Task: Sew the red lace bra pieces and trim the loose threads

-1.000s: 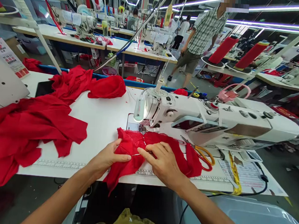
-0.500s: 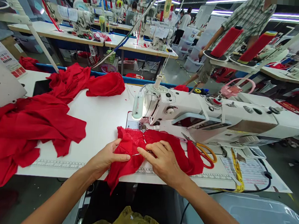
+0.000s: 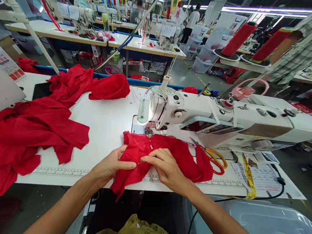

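Note:
A red lace-edged fabric piece lies at the table's front edge, its lower corner hanging over. My left hand pinches its left side, thumb on top and fingers beneath. Over its middle, my right hand is closed on a thin pointed metal tool, mostly hidden by the fingers, its tip near my left thumb. Just behind the cloth stands a white sewing machine, with its needle area close to the lace edge. Scissors with orange and red handles rest on the right end of the red cloth.
Red cloth is heaped at left, with a red bundle behind it. A yellow tape measure lies over papers at right. Red thread cones stand above the machine. A clear plastic bin sits below the table's right side.
My right hand's fingers have drawn together, and the hand has shifted slightly around the tool. My left hand stays in place. A person in a checked shirt has moved to the right behind the machine.

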The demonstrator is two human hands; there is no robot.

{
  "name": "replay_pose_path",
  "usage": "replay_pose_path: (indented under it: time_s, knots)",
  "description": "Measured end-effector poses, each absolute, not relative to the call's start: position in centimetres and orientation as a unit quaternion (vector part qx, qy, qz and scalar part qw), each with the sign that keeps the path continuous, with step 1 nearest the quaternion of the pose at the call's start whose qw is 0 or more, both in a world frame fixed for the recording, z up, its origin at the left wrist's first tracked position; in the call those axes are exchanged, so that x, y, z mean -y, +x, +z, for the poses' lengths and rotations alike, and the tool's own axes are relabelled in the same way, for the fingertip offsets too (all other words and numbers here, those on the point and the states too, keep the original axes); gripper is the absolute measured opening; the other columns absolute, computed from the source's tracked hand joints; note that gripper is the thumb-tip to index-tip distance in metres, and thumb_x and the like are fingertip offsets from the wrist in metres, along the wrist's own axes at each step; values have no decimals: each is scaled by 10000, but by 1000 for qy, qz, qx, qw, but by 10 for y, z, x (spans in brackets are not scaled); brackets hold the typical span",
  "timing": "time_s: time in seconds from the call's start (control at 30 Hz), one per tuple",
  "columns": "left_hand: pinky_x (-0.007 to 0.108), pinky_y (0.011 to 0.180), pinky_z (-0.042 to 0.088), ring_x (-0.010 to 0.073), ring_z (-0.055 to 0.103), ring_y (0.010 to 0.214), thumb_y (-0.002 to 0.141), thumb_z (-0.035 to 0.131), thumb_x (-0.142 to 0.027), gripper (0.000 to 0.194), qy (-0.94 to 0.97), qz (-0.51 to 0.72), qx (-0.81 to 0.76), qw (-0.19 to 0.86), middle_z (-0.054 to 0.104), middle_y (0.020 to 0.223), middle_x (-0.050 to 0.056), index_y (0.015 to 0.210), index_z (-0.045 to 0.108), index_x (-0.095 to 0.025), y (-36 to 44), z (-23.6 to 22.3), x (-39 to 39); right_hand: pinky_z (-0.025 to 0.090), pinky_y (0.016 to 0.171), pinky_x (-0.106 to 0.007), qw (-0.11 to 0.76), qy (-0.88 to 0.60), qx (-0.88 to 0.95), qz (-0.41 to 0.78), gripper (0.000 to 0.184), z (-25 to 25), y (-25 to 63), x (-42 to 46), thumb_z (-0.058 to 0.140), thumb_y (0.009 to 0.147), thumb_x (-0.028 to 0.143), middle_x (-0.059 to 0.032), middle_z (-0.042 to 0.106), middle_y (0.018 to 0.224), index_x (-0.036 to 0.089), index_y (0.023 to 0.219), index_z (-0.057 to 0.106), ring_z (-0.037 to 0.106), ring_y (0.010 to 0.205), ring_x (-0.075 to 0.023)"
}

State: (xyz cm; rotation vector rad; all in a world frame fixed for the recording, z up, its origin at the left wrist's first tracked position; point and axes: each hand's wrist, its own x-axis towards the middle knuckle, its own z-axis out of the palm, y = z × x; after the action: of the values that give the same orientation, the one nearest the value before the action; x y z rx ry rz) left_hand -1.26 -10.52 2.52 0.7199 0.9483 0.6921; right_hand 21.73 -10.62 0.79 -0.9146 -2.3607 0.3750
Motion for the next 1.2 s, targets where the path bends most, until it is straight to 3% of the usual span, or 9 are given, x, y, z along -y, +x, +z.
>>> replay_pose_path:
  time_s: [0.17, 0.33, 0.5, 0.7, 0.8, 0.9, 1.0, 1.1, 1.2]
  knots:
    - [323, 959, 530, 270, 653, 1158, 644, 882, -254, 822, 342, 349, -499, 716, 665, 1309, 88, 1375, 507, -211, -12, 21, 109, 355, 739, -335, 289, -374, 877, 85, 441, 7, 216, 108, 417, 887, -11, -45, 663, 965, 209, 1204, 631, 541, 846, -176]
    - [311, 894, 557, 248, 698, 1043, 680, 850, -241, 776, 359, 353, -496, 708, 694, 1260, 83, 1378, 511, -206, -9, 25, 113, 334, 716, -341, 253, -393, 884, 31, 528, 5, 211, 110, 443, 779, -54, -43, 655, 937, 197, 1201, 639, 514, 797, -180]
    - [319, 885, 557, 252, 686, 1043, 634, 866, -207, 948, 347, 356, -517, 697, 724, 1186, 79, 1468, 414, -196, -14, 30, 116, 352, 679, -344, 256, -403, 878, 40, 490, 7, 208, 111, 426, 831, -36, -49, 656, 913, 178, 1229, 615, 519, 781, -191]
    - [300, 840, 551, 226, 700, 955, 724, 788, -229, 630, 398, 359, -486, 690, 743, 1108, 48, 1316, 573, -204, -25, 26, 123, 476, 725, -337, 303, -379, 867, 113, 378, 10, 196, 116, 418, 946, 57, -66, 658, 933, 189, 1263, 577, 573, 837, -204]
    - [309, 878, 534, 235, 680, 1012, 734, 769, -223, 618, 420, 352, -498, 672, 711, 1196, 58, 1320, 574, -208, -26, 25, 126, 521, 723, -309, 358, -385, 834, 168, 296, 16, 185, 116, 495, 967, 138, -53, 657, 937, 220, 1233, 596, 609, 844, -184]
    - [328, 916, 512, 257, 652, 1065, 719, 767, -212, 671, 451, 332, -507, 655, 678, 1252, 76, 1353, 550, -197, -25, 29, 129, 562, 775, -301, 385, -357, 818, 234, 421, 26, 172, 105, 473, 955, 126, -86, 655, 1143, 234, 1359, 518, 645, 949, -173]
    - [326, 909, 496, 247, 645, 1018, 752, 723, -219, 552, 527, 297, -456, 653, 695, 1169, 61, 1290, 598, -201, -28, 37, 131, 556, 864, -324, 323, -276, 854, 301, 476, 36, 162, 82, 411, 974, 147, -101, 643, 1256, 221, 1443, 439, 644, 1049, -175]
    - [272, 762, 485, 200, 632, 852, 788, 695, -254, 465, 572, 270, -450, 631, 702, 971, 17, 1244, 607, -223, -39, 43, 134, 539, 815, -290, 225, -212, 886, 347, 309, 43, 158, 65, 461, 1004, 244, -60, 715, 1031, 189, 1280, 586, 665, 915, -159]
    - [231, 563, 385, 151, 550, 623, 841, 653, -340, 310, 577, 262, -502, 588, 636, 739, -39, 1133, 607, -246, -49, 44, 140, 505, 749, -273, 216, -235, 900, 296, 129, 47, 162, 66, 555, 961, 229, -40, 683, 917, 184, 1034, 652, 627, 832, -156]
